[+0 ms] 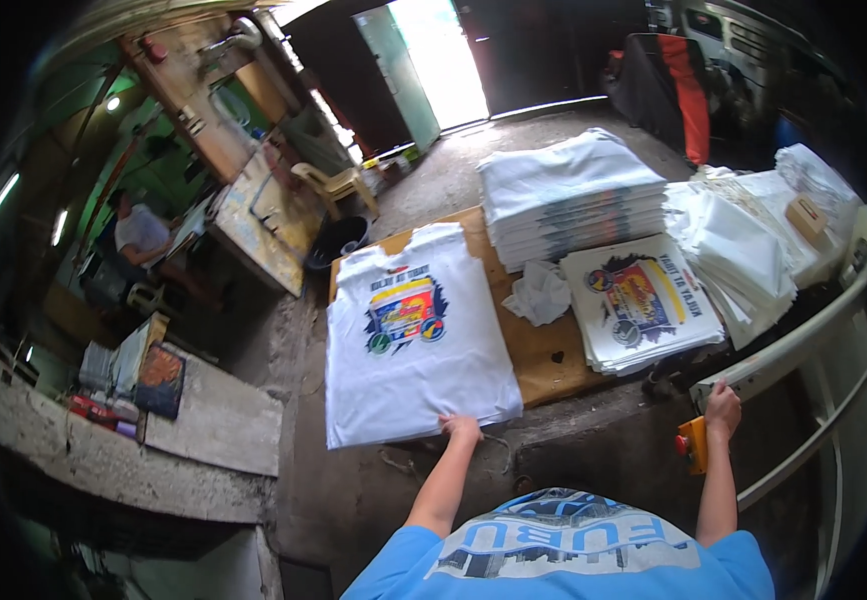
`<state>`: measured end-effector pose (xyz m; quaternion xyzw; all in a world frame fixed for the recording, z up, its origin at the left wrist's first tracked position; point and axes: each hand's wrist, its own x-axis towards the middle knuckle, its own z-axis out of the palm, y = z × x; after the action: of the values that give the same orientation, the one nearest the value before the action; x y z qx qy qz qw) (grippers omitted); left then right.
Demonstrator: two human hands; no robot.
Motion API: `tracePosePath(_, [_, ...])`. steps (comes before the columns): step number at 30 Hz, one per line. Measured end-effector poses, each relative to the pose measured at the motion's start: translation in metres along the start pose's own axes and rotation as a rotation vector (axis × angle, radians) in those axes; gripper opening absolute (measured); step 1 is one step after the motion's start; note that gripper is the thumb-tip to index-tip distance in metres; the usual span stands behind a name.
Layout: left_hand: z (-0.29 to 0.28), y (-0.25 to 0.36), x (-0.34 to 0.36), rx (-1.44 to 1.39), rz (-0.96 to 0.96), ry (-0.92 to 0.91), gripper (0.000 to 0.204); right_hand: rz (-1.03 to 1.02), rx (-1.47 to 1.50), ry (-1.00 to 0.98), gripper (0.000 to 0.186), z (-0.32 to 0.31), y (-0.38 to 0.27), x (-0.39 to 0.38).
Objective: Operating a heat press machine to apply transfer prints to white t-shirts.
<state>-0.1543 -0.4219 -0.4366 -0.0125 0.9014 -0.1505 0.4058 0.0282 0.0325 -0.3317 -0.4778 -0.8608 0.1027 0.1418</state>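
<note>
My left hand has its fingers closed on the lower hem of a printed white shirt, which lies flat on a stack at the front of the brown board. My right hand grips the end of a pale metal frame at the right, just above a yellow box with a red button. Right of the shirt sit a crumpled white cloth and a pile of printed white sheets or cloths, with a tall stack of folded shirts behind them.
More white material and a small cardboard block fill the right side. A seated person is in the left room. A plastic chair, black tub and cluttered concrete ledge stand left. An open doorway is behind.
</note>
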Motion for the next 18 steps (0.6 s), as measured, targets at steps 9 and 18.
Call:
tracePosePath(9, [0.012,-0.016,-0.024,-0.232,0.136,0.113,0.069,-0.015,-0.009,-0.078,0.058,0.014,0.028,0.010])
tracePosePath(18, [0.025,-0.025,0.010,-0.234,0.161,0.102,0.062,-0.053,-0.060,-0.044,0.060,0.017,0.020,0.007])
